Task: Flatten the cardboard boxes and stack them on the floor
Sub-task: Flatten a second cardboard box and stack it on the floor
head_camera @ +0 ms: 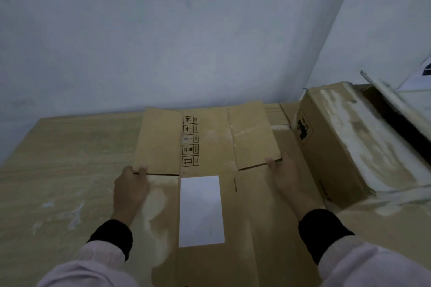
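Box (pixel 210 193), flat brown cardboard with a white label (pixel 201 211): left hand (pixel 130 191) and right hand (pixel 291 179) pinch its far flaps.

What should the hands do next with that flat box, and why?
Probably lower the flattened box onto the floor. Left hand and right hand pinch its flap edges, and it already looks flat. The box beside it is not flattened.

Bare wooden floor (pixel 65 158) fills the left of the frame, open to a hand. At right an upright cardboard box (pixel 338 147) stands just beside the flattened box (pixel 205 147), blocking that side. The wall (pixel 163 42) closes off the top.
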